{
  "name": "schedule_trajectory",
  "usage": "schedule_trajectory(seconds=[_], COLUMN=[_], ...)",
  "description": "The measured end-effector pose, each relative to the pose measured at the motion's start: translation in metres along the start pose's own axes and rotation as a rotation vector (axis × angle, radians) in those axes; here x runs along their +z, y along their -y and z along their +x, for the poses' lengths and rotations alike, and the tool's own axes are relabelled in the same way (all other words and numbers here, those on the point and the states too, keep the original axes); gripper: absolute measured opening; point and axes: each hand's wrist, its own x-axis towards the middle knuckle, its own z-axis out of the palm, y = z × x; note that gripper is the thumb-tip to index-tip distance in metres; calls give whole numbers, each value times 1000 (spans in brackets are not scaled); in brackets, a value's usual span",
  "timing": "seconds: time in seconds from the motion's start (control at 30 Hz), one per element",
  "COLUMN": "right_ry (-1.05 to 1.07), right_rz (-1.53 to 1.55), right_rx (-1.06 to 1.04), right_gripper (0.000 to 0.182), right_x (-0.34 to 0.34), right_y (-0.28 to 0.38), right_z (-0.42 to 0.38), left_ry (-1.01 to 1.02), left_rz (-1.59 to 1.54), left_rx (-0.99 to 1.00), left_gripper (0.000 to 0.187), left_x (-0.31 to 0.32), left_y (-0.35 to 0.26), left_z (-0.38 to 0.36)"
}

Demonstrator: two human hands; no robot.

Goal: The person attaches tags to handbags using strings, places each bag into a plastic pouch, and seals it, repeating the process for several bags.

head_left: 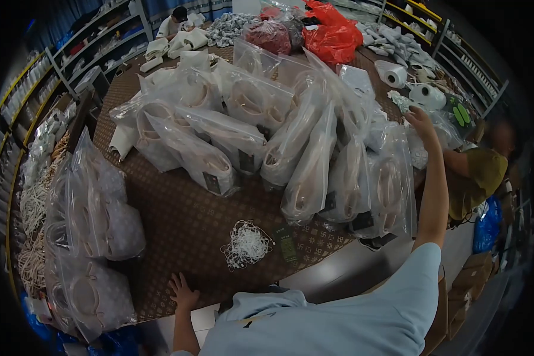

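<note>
My left hand (184,293) lies flat near the front edge of the table, fingers spread and holding nothing. My right arm stretches far forward; my right hand (421,124) is over the right side beside clear plastic wrapping, its fingers apart and nothing visible in them. Between my hands stand several pale handbags (305,160) in clear plastic bags, some with dark cards inside. Closer to me lie a tangle of white strings (247,244) and a dark green printed card (286,248). More bagged handbags (98,231) are stacked at the left edge.
The brown patterned tabletop (172,207) stretches forward. White rolls (391,75), green shapes (460,110) and a red plastic bag (332,35) lie farther off. One person (477,172) is at the right, another (175,25) at the far end. Shelves (104,38) line the sides; cardboard boxes (471,279) stand lower right.
</note>
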Motion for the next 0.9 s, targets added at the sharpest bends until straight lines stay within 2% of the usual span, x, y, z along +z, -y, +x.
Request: schedule_trajectory(seconds=[0.13,0.2,0.27,0.37,0.43,0.47,0.5,0.53,0.57,0.63,0.7,0.77,0.83,0.9], right_ry=[-62,-182,-275,-190,-124,60,237,312,388,617,858,1061,991,916], right_rz=[-201,-86,9,117,124,269,403,488,574,658,556,541,566,544], right_rx=[-154,-403,-445,-536,-588,-639,-678,-652,-623,-469,-332,-374,-356,-226], right_gripper=[45,38,36,35,34,33,32,31,30,28,26,31,34,48], right_x=[-29,-36,-28,8,54,82,109,140,176,251,328,395,447,491], right_y=[32,57,90,136,160,176,190,204,216,230,254,269,302,333], right_z=[-36,-65,-98,-158,-187,-209,-234,-258,-280,-316,-362,-399,-424,-426], left_ry=[20,22,16,4,-129,-144,-112,-70,-73,-168,-196,-206,-412,-427], left_rz=[26,32,27,-50,-359,-373,-849,-1323,-1327,-1568,-1760,-1899,-1824,-1821], left_rx=[-6,11,61,150,405,383,415,438,431,792,1308,1676,1927,1920], left_gripper=[93,93,91,80,67,67,60,53,53,49,42,36,33,32], left_x=[-5,-6,-6,-27,1,-4,-15,-28,-50,-111,-176,-226,-258,-261], left_y=[-6,-8,-3,0,34,34,25,17,15,19,35,56,78,100], left_z=[-3,0,-1,-11,19,14,3,-11,-27,-73,-126,-180,-214,-216])
